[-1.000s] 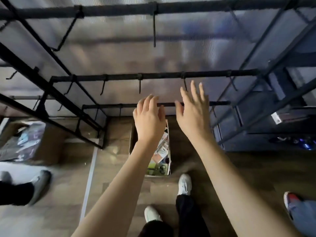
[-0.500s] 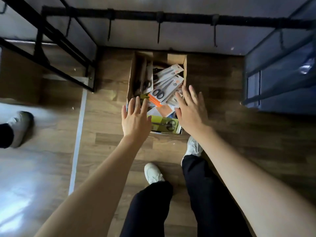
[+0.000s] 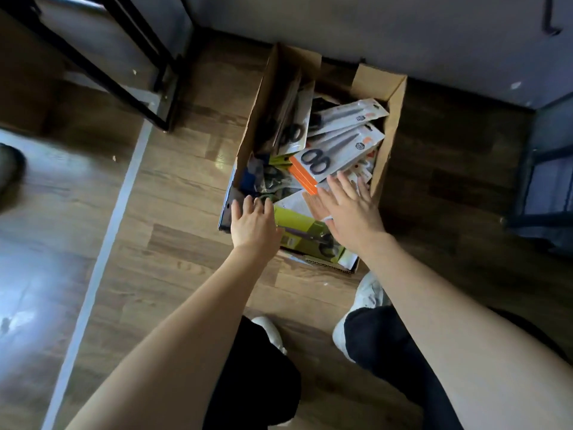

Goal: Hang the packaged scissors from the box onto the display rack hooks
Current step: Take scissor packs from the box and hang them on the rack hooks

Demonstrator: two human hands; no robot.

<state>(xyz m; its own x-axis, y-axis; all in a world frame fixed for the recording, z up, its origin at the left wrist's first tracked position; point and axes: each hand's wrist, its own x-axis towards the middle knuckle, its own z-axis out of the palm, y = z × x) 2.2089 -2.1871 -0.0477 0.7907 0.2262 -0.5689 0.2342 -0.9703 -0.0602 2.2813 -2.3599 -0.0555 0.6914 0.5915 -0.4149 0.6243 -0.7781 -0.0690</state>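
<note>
An open cardboard box point(image 3: 391, 119) stands on the wooden floor and holds several packaged scissors. A white-and-orange pack with black-handled scissors point(image 3: 335, 153) lies on top, and a yellow-green pack point(image 3: 305, 229) lies at the near end. My left hand point(image 3: 252, 223) hovers over the box's near left corner with its fingers spread and holds nothing. My right hand point(image 3: 348, 209) reaches flat over the packs at the near right, fingers straight, empty. Of the rack, only one hook point(image 3: 550, 17) at the top right shows.
The black rack frame point(image 3: 124, 66) stands at the upper left, another dark frame point(image 3: 539, 181) at the right. My two white shoes point(image 3: 369, 294) are just in front of the box. Another person's shoe point(image 3: 11, 169) sits at the far left edge.
My view tipped down from the rack bars to the box on the floor. Both hands dropped from hook height and moved down over the packs in the box.
</note>
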